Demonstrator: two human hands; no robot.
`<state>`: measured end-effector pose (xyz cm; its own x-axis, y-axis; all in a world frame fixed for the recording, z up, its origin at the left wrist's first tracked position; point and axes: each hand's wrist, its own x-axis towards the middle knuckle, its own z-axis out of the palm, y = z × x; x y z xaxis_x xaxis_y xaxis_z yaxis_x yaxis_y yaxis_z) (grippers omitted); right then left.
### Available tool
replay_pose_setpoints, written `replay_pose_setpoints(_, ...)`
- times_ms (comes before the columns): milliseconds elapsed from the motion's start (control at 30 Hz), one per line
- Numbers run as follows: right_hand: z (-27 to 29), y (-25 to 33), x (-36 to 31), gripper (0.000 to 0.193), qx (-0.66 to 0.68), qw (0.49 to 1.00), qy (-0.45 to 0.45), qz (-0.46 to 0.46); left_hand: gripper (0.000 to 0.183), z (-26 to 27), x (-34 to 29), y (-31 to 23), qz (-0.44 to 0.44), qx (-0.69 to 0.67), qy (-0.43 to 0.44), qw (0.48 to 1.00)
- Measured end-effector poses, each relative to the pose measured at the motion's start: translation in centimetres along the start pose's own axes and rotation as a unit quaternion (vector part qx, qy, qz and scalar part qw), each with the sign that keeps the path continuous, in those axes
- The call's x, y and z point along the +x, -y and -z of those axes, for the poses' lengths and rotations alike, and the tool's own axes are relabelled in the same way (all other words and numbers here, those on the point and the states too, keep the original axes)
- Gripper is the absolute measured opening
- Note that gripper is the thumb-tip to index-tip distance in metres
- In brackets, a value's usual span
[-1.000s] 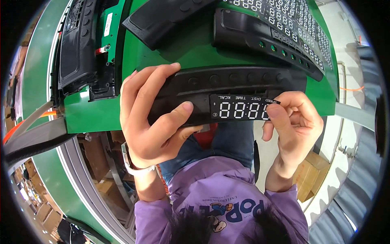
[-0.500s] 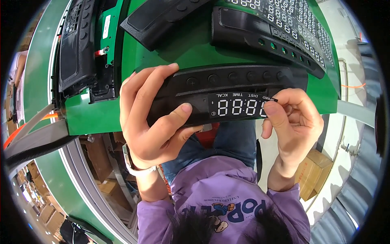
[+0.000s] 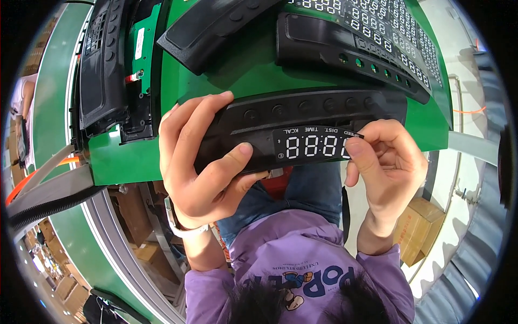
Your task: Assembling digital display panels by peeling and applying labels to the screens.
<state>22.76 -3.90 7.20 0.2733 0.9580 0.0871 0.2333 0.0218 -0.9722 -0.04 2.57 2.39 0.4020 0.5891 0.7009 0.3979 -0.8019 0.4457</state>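
Note:
My left hand grips the left end of a long black plastic control-panel housing, its thumb lying on the front face. A row of round buttons runs along the housing's far side. A dark display overlay strip with white digit segments lies over the near part of its face, its markings upside down to me. Between thumb and forefinger, my right hand pinches the strip's right end. Those fingers cover that end, so I cannot tell whether the strip is stuck down there.
Beyond my hands, two more black housings lie on the green table. Sheets of digit overlays spread at the far right. Left stand another housing and a green circuit board. A cardboard box sits lower right.
The whole view has shifted slightly. Both hands keep their grips, and the strip stays in about the same place on the housing.

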Motion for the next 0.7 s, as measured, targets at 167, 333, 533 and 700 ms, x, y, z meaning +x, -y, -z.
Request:
replay_pose_setpoints(167, 0.07, 0.07, -0.02, 0.011, -0.006, 1.0, 0.0, -0.007, 0.05, 0.53, -0.21, 0.06, 0.009, 0.011, 0.045, 0.999)
replay_pose_setpoints(333, -0.01, 0.08, 0.03, 0.011, 0.0, 1.0, 0.001, -0.009, 0.051, 0.56, -0.22, 0.0, 0.012, 0.01, 0.046, 0.999)
replay_pose_setpoints(533, -0.03, 0.33, 0.13, 0.011, -0.015, 1.0, 0.0, -0.003, 0.042, 0.68, 0.15, -0.31, -0.012, 0.058, 0.059, 0.996)
replay_pose_setpoints(700, -0.11, 0.05, 0.16, 0.011, -0.002, 1.0, -0.004, -0.009, 0.04, 0.54, 0.17, -0.82, 0.0, 0.091, 0.082, 0.992)
